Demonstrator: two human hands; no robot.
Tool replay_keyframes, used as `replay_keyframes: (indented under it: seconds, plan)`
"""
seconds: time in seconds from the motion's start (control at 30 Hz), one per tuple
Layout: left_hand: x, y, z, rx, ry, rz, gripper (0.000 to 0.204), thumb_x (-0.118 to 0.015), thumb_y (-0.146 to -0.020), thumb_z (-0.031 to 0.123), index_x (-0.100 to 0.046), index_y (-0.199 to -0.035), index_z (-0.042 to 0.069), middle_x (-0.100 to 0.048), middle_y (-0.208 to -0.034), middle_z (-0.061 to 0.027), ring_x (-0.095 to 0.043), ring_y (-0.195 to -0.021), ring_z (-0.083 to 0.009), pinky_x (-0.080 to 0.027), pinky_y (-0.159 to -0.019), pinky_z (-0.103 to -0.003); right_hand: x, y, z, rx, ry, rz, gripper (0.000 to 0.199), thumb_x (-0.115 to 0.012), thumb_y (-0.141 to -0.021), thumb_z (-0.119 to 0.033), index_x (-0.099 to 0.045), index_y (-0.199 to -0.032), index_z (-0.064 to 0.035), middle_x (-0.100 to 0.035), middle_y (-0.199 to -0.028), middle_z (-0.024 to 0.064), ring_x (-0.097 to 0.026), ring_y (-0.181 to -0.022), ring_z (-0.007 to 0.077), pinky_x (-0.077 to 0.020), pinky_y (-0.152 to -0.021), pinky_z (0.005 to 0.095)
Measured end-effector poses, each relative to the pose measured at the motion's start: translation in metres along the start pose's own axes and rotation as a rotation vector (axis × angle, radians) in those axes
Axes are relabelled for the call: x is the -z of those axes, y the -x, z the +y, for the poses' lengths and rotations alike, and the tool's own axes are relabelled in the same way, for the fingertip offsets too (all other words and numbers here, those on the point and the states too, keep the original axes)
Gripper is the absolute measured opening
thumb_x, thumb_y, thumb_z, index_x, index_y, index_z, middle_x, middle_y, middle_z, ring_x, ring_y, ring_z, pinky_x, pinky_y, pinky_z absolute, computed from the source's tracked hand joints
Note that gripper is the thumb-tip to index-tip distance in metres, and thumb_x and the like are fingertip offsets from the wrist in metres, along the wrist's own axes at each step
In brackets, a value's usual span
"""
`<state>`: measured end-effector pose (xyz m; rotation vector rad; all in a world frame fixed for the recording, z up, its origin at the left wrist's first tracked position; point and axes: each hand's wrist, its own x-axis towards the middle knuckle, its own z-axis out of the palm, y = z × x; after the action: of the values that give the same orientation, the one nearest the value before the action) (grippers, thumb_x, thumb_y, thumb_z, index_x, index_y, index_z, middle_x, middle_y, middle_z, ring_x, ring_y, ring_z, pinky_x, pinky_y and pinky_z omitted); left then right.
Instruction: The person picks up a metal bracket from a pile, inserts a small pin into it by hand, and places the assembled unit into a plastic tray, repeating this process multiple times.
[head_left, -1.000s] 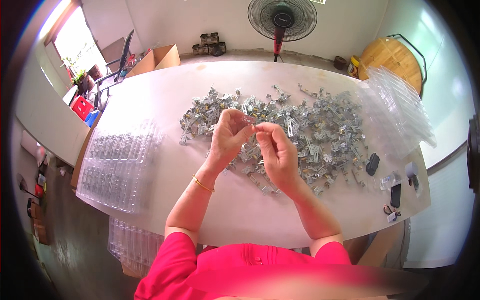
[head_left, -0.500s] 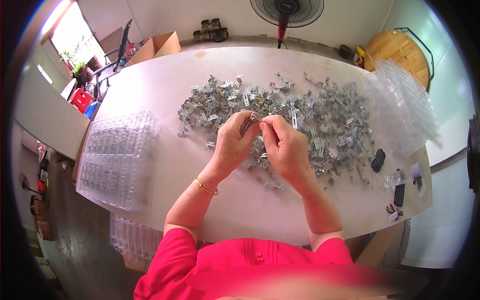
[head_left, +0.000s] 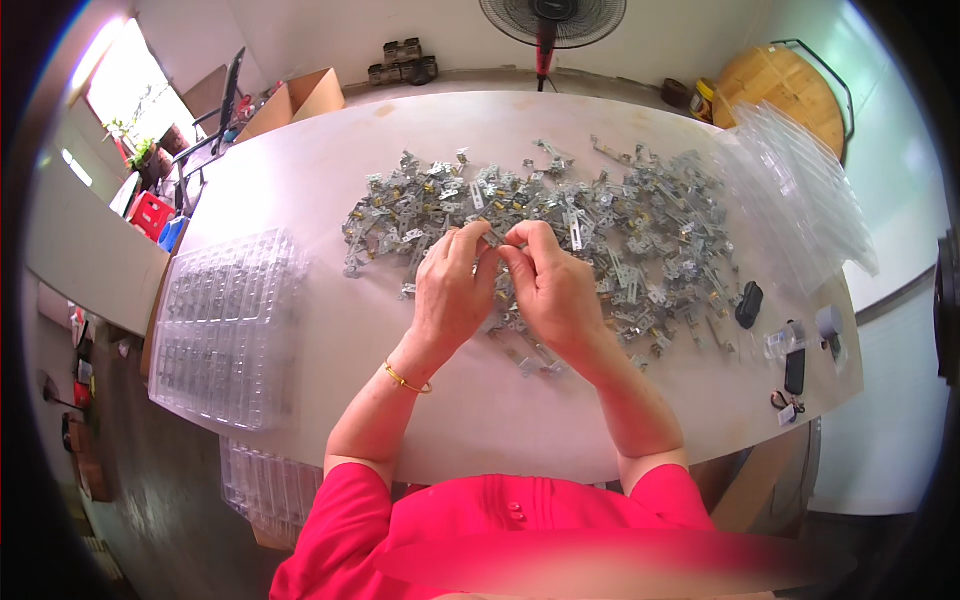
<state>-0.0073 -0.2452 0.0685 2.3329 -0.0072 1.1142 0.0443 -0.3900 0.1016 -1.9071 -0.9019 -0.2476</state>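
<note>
Over the near side of a wide heap of small metal brackets (head_left: 632,285), both my hands meet at one small metal bracket (head_left: 492,238). My left hand (head_left: 455,290) is closed, pinching it between thumb and fingers. From the other side, my right hand (head_left: 552,290) brings thumb and forefinger together at the bracket's end. Most of the piece is covered by fingers, so its exact shape is hard to make out. The heaped brackets are silvery, with brass-coloured bits among them.
Clear plastic trays (head_left: 225,335) holding metal parts are stacked at the table's left. More clear trays (head_left: 795,195) lie at the far right. Near the right edge are a black case (head_left: 749,305), a black device (head_left: 795,371) and a tape roll (head_left: 829,321). A fan (head_left: 553,12) stands behind.
Both hands still hold the bracket together, with the fingers slightly shifted on it. The whole view has moved a little, so the scene sits further left.
</note>
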Motion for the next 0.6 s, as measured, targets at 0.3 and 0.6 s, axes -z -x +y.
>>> replay_keyframes:
  seconds: [0.3, 0.6]
  plan:
    - [-0.001, 0.004, 0.008, 0.033, 0.049, -0.033, 0.03, -0.07, -0.089, 0.007, -0.056, -0.115, 0.001, -0.067, -0.09, -0.0123, -0.066, -0.084, -0.0313, -0.051, -0.075, -0.043, 0.005, -0.003, 0.002, -0.074, -0.136, -0.072, 0.015, -0.061, -0.1, -0.015, -0.061, -0.113, -0.0072, -0.072, -0.087, 0.0162, -0.071, -0.074, 0.0356, -0.0539, -0.063, 0.0429]
    - [-0.003, 0.007, 0.012, -0.132, -0.059, -0.061, 0.023, -0.069, -0.09, 0.008, -0.055, -0.107, 0.003, -0.065, -0.089, -0.0116, -0.062, -0.079, -0.0319, -0.049, -0.075, -0.043, 0.003, -0.005, 0.009, 0.063, -0.09, 0.064, 0.011, -0.068, -0.093, -0.008, -0.065, -0.103, -0.0063, -0.063, -0.088, 0.0105, -0.063, -0.079, 0.027, -0.0507, -0.066, 0.0374]
